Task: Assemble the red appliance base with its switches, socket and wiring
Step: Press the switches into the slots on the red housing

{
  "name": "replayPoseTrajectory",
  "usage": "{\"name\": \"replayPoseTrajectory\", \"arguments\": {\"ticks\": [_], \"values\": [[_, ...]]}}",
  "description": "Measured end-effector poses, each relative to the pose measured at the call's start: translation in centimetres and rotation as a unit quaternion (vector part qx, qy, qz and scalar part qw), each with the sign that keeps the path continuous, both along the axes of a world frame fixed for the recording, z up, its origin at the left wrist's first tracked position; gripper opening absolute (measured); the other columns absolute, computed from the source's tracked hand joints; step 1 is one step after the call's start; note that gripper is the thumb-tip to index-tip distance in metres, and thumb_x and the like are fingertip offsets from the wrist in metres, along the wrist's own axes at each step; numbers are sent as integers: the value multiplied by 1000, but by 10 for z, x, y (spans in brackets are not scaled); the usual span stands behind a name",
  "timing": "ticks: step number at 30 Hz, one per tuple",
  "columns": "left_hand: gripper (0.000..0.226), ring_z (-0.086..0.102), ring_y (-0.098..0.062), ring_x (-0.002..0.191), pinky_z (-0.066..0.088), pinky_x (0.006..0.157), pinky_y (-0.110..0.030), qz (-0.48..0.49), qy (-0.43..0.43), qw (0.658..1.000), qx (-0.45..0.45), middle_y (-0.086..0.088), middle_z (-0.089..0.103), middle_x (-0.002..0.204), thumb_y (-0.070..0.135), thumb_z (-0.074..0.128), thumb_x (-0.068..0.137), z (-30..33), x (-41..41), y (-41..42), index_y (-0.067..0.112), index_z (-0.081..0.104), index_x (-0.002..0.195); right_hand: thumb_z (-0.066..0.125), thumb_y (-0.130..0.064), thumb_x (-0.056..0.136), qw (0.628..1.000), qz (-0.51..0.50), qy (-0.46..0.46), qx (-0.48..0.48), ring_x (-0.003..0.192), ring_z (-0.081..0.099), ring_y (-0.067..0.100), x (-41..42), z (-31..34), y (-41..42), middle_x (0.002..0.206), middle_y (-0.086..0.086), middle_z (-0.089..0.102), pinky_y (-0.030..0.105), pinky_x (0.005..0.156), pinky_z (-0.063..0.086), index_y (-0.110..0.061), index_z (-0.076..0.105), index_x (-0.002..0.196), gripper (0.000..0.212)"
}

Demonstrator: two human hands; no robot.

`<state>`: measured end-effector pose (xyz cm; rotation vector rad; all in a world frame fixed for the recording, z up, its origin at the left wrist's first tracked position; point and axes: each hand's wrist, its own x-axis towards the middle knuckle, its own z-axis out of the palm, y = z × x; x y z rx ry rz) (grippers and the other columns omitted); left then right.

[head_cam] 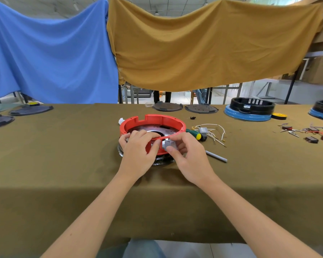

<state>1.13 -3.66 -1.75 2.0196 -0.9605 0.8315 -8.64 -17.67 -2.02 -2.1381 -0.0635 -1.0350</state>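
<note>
Single head-worn wide-angle view, facing forward and down across the olive-covered table (63, 164). Both forearms enter from the bottom edge. Hung cloths fill the top.

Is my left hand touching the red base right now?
Touching. The head view shows the left hand gripping the red base's near rim, fingers curled over it.

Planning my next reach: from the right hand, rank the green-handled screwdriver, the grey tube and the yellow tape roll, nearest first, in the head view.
From the right hand:
1. Screwdriver, just behind it, by the red base.
2. Grey tube, to its right on the cloth.
3. Yellow tape roll, far right and back.
</note>
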Motion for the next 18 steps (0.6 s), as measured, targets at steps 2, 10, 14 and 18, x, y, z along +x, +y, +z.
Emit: {"name": "replayPoseTrajectory", "arguments": {"ticks": [2,10,14,18], "values": [[21,54,-7,99,14,94,-25,-3,0,1000,-2,19,61,92,37,53,92,0,-1,0,31,71,101,71,-20,90,1000,-14,-3,-6,86,58,7,0,1,0,97,-11,60,25,74,52,-22,60,107,21],[15,56,-7,98,17,94,-27,-25,-9,1000,-14,19,62,91,33,57,92,0,-2,1,31,70,98,70,-28,90,994,-60,-5,-94,81,53,4,0,3,7,97,-7,58,19,72,48,-15,64,108,23],[17,56,-7,100,19,97,-29,-43,-8,999,-12,17,64,95,33,56,91,1,-4,1,30,70,99,73,-26,87,992,-67,-4,-110,79,50,3,-1,4,7,97,-6,55,13,70,43,-13,66,106,24],[17,56,-7,101,20,99,-31,-60,-7,998,-13,17,64,96,32,56,92,1,-5,2,29,70,99,77,-26,84,990,-75,-9,-116,77,50,4,-3,5,7,95,-5,53,16,68,45,-11,69,105,27]]}}
